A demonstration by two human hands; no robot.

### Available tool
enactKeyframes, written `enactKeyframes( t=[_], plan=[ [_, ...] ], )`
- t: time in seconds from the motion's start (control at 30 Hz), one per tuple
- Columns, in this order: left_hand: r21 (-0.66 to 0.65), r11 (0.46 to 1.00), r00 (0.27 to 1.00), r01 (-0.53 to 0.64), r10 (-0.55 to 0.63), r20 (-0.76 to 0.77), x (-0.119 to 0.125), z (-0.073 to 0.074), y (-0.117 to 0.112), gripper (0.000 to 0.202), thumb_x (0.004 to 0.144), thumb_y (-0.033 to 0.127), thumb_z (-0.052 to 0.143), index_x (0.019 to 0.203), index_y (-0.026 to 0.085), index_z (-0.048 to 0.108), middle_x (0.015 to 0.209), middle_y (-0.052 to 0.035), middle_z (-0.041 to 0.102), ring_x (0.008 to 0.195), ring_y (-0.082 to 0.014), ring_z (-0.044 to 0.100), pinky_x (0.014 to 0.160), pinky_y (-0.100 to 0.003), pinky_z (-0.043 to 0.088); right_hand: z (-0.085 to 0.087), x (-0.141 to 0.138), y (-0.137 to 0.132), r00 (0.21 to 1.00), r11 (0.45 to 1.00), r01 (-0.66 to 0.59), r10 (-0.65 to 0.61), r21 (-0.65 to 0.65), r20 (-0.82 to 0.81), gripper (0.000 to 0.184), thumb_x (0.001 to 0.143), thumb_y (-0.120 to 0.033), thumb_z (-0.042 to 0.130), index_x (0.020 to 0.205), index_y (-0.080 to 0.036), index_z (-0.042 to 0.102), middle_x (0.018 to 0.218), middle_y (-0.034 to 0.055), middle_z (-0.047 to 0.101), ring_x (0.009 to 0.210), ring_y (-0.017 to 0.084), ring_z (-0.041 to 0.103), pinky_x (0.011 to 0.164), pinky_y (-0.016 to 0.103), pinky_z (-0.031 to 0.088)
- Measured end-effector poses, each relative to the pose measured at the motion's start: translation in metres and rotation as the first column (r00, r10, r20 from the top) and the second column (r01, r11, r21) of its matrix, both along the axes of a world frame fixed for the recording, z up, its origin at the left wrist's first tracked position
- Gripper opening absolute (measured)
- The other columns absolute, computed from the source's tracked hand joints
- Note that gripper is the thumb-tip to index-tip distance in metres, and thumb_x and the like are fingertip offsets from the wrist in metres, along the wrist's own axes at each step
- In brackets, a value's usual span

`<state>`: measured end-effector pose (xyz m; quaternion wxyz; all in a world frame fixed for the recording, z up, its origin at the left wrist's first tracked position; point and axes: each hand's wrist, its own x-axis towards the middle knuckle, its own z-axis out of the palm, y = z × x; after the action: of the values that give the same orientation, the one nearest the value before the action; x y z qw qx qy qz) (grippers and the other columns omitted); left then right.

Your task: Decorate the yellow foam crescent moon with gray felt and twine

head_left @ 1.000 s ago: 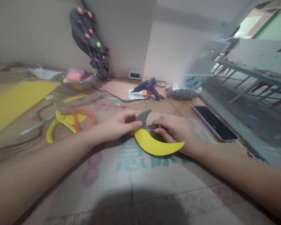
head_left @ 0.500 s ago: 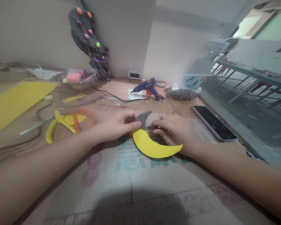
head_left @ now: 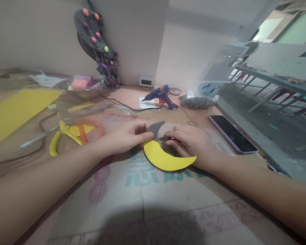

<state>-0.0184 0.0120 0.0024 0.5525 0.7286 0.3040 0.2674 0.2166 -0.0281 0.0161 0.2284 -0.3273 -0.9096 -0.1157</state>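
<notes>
A yellow crescent-shaped piece (head_left: 165, 159) with a grey tip (head_left: 155, 128) lies on the printed cardboard (head_left: 148, 194). My left hand (head_left: 129, 136) pinches the crescent near where grey meets yellow. My right hand (head_left: 191, 141) is closed on a small dark tool, apparently small scissors (head_left: 165, 138), whose point touches the same spot on the crescent. Both hands rest low on the cardboard, fingers curled.
Yellow-handled scissors (head_left: 63, 134) and orange rings lie at the left, near a yellow sheet (head_left: 17, 109). A blue glue gun (head_left: 162, 96) with its cord, a grey yarn bundle (head_left: 196, 102) and a phone (head_left: 232, 134) sit behind and to the right. A decorated grey hanging (head_left: 94, 44) leans on the wall.
The crescent has turned and slid slightly to the left between my hands. My hands have barely moved.
</notes>
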Motion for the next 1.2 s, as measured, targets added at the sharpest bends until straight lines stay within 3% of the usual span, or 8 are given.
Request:
enactKeyframes(
  t=[0.53,0.83,1.2],
  plan=[
    [0.014,1.0,1.0,-0.001,0.001,0.0,0.0011,0.0007,-0.0005,0.023,0.086,0.038,0.06,0.081,0.016,0.056,0.069,0.0034,0.053,0.06,-0.0081,0.046,0.052,-0.018,0.035,0.003,-0.0037,-0.0007,0.999,1.0,-0.001,0.0,0.028,0.037,0.03,0.098,-0.029,0.044,0.091,-0.012,0.068,0.07,0.0059,0.063,0.062,0.016,0.052,0.057,0.028,0.031],
    [0.026,1.0,1.0,-0.011,0.011,-0.016,0.0021,0.002,-0.0015,0.024,0.086,0.04,0.059,0.082,0.017,0.056,0.068,0.0035,0.051,0.058,-0.0083,0.045,0.049,-0.018,0.034,0.0038,-0.0026,-0.0013,0.998,0.999,0.028,-0.027,-0.022,0.055,0.03,0.098,-0.03,0.043,0.093,-0.013,0.068,0.072,0.006,0.065,0.063,0.016,0.054,0.056,0.027,0.032],
    [-0.012,1.0,1.0,-0.003,0.003,0.002,0.001,0.002,-0.0013,0.025,0.087,0.041,0.058,0.081,0.017,0.053,0.067,0.0041,0.05,0.057,-0.0078,0.044,0.05,-0.019,0.035,-0.0042,0.0027,0.0003,0.999,0.999,0.024,-0.025,-0.044,-0.033,0.031,0.098,-0.035,0.042,0.098,-0.016,0.066,0.076,0.0047,0.064,0.07,0.016,0.057,0.062,0.028,0.036]
  ],
)
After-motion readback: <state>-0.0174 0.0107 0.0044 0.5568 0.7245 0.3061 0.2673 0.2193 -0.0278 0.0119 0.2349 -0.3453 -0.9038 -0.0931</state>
